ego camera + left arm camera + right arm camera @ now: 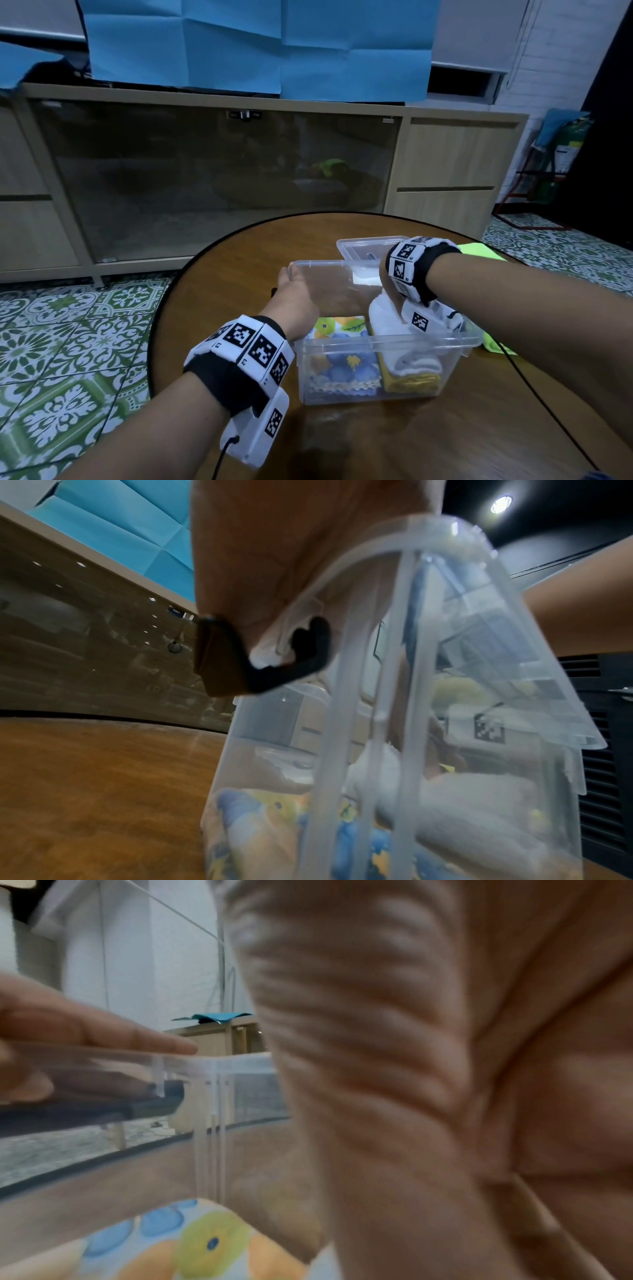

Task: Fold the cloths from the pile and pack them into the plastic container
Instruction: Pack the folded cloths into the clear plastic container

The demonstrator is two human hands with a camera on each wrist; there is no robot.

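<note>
**Two hands at a clear plastic container of folded cloths**

Head view: a clear plastic container (387, 363) sits on a round wooden surface (212, 308). The left hand (298, 301) reaches forward along the container's left wall, fingers straight and relaxed over the far left rim, holding nothing. The right hand (394, 298) points down into the container's right side onto a folded white cloth (387, 320); its fingers are hidden, so I cannot tell whether it grips. A floral cloth (339, 366) lies folded at the bottom left, a yellow cloth (411, 380) under the white. A lid (363, 246) lies behind.

Left wrist view: the palm rests against the container's rim (359, 561).

Right wrist view: the right palm fills the frame, blurred; the left hand's fingers (113, 1034) lie straight along the rim.
</note>
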